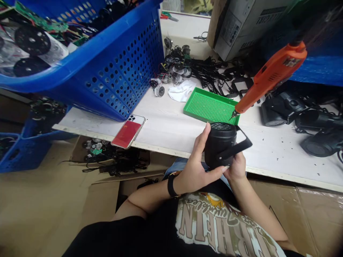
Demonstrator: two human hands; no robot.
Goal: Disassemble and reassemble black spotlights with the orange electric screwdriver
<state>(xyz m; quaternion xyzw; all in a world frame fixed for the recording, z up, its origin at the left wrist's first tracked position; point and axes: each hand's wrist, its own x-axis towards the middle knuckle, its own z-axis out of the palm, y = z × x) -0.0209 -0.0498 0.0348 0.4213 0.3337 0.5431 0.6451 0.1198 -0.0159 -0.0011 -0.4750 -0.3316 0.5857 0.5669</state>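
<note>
Both hands hold a black cylindrical lamp housing (220, 145) upright at the table's front edge. Its top is a round grille, and a flat black bracket sticks out to the right. My left hand (197, 166) wraps around the left side, thumb across the lower front. My right hand (237, 166) grips it low on the right, its fingers mostly hidden behind the housing. Just beyond stands a green perforated tray (206, 107) with small bits in it. An orange electric screwdriver (270, 78) hangs at a slant, its tip over the tray's right corner.
A large blue basket (115, 76) full of electronic parts stands at the left. Near the front edge lies a red-backed phone (128, 132). Black cables (211, 73) and a white cloth (182, 91) lie farther back. Several black lamps (278, 109) sit at the right.
</note>
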